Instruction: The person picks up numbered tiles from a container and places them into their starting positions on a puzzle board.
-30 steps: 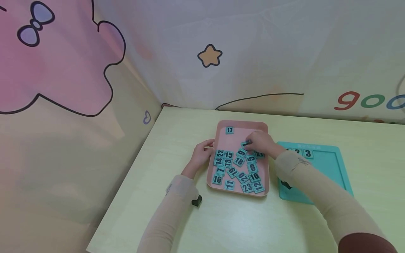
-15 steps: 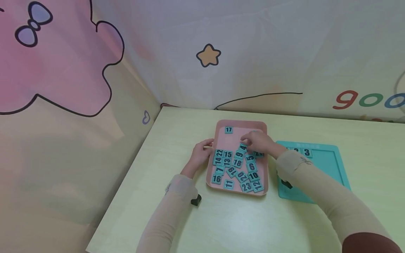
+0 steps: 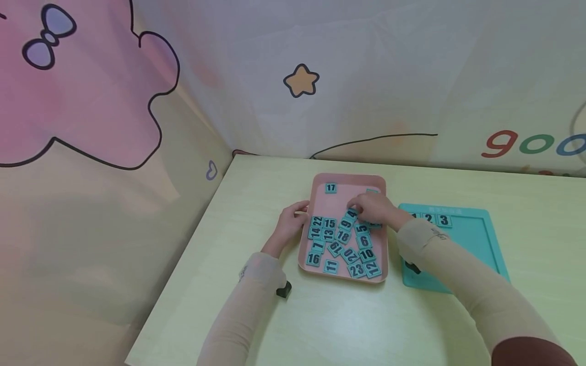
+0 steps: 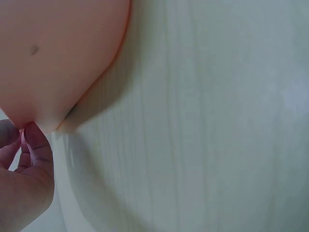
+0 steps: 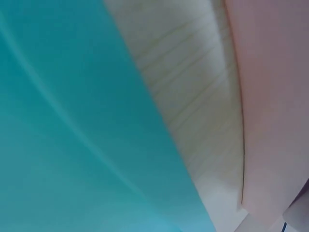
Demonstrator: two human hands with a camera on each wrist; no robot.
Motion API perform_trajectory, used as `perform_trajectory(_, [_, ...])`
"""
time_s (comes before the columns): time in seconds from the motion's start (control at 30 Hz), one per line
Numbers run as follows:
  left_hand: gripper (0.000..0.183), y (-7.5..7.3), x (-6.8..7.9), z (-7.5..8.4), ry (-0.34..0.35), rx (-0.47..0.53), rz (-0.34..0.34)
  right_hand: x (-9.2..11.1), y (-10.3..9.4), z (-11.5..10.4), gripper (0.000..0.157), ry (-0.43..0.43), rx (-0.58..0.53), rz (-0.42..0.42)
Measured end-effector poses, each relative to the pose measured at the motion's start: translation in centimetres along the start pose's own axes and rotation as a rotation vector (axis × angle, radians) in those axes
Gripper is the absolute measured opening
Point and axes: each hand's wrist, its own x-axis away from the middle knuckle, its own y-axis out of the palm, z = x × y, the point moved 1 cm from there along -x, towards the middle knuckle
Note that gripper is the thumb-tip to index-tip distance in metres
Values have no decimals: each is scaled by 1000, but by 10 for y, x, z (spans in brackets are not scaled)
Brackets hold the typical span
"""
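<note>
My left hand [image 3: 289,223] pinches the left rim of a pink tray [image 3: 329,203]; the left wrist view shows thumb and fingers meeting at the tray's edge [image 4: 48,111]. Over the tray's right side, my right hand [image 3: 373,206] has its fingertips and thumb about the number 4 tile [image 3: 351,214]. This tile overlaps the 9 tile [image 3: 346,224]. Several more blue number tiles lie below, among them 5 [image 3: 361,229], 6 [image 3: 363,241] and 18 [image 3: 343,236]. The right hand partly covers a tile by the right rim. Only a bit of that hand shows at the right wrist view's corner.
A turquoise board [image 3: 471,249] lies right of the tray, with tiles 1, 2 and 3 [image 3: 444,220] along its top; my right sleeve crosses it. The 17 tile [image 3: 330,188] sits alone near the tray's far end. A patterned wall backdrop [image 3: 375,86] stands behind the table.
My right fingers held the 4 tile, then lifted off it half a second ago, and are now back down at it. The tile lies slightly lower left. The left hand stays on the rim.
</note>
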Motion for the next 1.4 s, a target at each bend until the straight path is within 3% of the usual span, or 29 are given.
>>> perform_trajectory(0.37, [41, 3, -1, 0, -6, -5, 4, 3, 1, 5, 17, -30, 18, 37])
perform_trajectory(0.67, [41, 2, 0, -1, -8, -2, 1, 15, -14, 5, 24, -27, -64, 110])
perform_trajectory(0.87, [41, 1, -1, -1, 1, 4, -1, 27, -30, 7, 15, -55, -40, 140])
perform_trajectory(0.97, [41, 1, -1, -1, 2, 4, 0, 35, -38, 12, 19, -59, -29, 156])
perform_trajectory(1.2, [41, 2, -2, -2, -5, 2, 0, 61, -54, 26, 29, -14, -49, 186])
perform_trajectory(1.4, [40, 2, -1, -1, -2, -10, 6, 83, -58, 46, 34, 51, -68, 168])
